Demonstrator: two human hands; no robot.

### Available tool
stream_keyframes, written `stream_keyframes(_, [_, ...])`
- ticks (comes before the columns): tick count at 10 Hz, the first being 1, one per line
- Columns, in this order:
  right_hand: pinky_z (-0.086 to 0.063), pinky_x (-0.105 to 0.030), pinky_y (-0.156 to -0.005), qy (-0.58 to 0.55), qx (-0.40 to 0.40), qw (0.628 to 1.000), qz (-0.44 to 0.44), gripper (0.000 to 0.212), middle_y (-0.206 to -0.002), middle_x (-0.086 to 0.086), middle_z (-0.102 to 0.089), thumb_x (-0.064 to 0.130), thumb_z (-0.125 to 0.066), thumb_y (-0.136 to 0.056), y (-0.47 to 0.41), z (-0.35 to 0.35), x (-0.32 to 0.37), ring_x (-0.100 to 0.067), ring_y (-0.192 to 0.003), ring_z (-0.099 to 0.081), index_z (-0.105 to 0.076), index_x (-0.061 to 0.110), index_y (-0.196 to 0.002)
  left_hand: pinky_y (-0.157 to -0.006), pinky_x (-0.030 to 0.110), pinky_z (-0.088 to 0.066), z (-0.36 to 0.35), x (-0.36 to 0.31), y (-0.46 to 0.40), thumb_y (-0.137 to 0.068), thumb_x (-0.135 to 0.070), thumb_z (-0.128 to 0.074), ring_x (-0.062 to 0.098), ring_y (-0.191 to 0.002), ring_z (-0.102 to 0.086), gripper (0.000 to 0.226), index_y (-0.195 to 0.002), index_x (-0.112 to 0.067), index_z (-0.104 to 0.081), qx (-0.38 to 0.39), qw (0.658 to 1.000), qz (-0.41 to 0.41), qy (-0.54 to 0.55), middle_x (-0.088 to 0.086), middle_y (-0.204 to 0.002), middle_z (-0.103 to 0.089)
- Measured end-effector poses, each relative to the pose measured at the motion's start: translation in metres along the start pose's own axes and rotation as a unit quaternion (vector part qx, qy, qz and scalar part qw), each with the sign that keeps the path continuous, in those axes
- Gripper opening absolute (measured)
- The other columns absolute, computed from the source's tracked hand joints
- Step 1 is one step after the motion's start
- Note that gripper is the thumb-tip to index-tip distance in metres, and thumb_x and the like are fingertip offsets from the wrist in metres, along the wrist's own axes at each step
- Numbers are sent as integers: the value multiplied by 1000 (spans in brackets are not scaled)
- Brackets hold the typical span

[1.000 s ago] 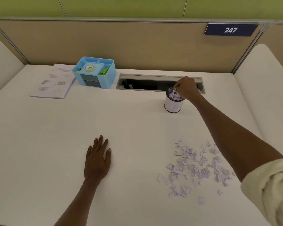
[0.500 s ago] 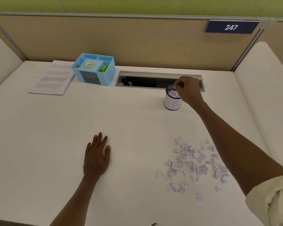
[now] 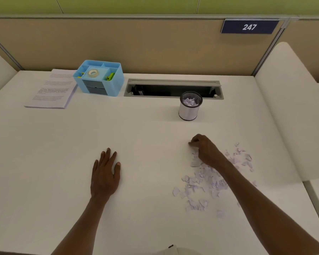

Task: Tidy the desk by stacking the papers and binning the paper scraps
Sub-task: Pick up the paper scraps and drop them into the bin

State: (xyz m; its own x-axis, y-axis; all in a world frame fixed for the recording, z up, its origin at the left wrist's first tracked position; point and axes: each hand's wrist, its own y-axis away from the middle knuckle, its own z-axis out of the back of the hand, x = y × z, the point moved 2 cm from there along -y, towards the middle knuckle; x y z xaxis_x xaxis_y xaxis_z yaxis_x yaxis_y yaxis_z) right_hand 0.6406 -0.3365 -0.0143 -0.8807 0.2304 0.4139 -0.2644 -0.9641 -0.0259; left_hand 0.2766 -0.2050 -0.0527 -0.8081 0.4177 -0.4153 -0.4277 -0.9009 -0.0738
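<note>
The broad white desk (image 3: 44, 162) carries most of the finished work at its far edge. At about ten o'clock the stack of printed white papers (image 3: 52, 90) lies squared up beside a light-blue plastic desk organiser (image 3: 99, 78), so the stacking part looks done. At roughly one o'clock stands the small round mesh bin with a white wrapped wall (image 3: 189, 107), upright and holding a heap of torn pieces inside its rim. The binning is judged to be partly done: a wide scatter of pale lilac paper scraps (image 3: 203, 183) lies on the desk at about four o'clock, well apart from the bin. The right hand (image 3: 206, 151) sits at the scatter's far edge, fingers curled down onto a few scraps. The left hand (image 3: 104, 173) rests flat, fingers straight, holding nothing.
</note>
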Motion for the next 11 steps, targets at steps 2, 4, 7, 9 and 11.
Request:
stream_keyframes(2, [-52,-33,-89,-59,-54,996,-42,40,-106,-12,-68,-17,-47,-77,35,8,3,-27,-99,-64,-73,0,-101,-124,41,-14,-1,0,0,-97,-42,-30,15,-152,-15,59,-149,-16,-42,2,1000,0,4,-1,-162,-24])
stream_keyframes(4, [-41,-47,-99,51,-173,939,-291,42,-130,-24,-54,2,-49,-88,51,45,-42,-42,-120,-45,-55,-3,-128,-124,40,-12,-1,-1,0,-97,-42,-29,14,-152,-15,60,-150,-17,-41,4,1000,2,5,-1,-162,-23])
stream_keyframes(7, [-44,-47,-79,78,-35,961,-263,24,-86,-27,-55,8,-42,-96,56,15,3,-41,-89,-53,-57,-8,-87,-124,40,-11,-2,1,0,-97,-42,-28,14,-152,-14,60,-150,-17,-40,6,1000,3,6,-2,-163,-22])
stream_keyframes(9, [-38,-45,-102,28,33,975,-219,53,-137,-17,-47,37,-54,-95,57,3,20,-36,-124,-43,-45,6,-137,-124,40,-12,-1,0,0,-98,-42,-30,14,-152,-15,59,-149,-16,-41,4,1000,3,10,-1,-162,-23])
stream_keyframes(11, [-51,-33,-83,102,40,983,-144,32,-129,-10,-49,9,-47,-97,64,2,32,-27,-107,-48,-54,12,-127,-124,40,-13,-2,1,0,-99,-41,-31,14,-152,-15,57,-149,-17,-41,4,1000,4,9,-1,-162,-23])
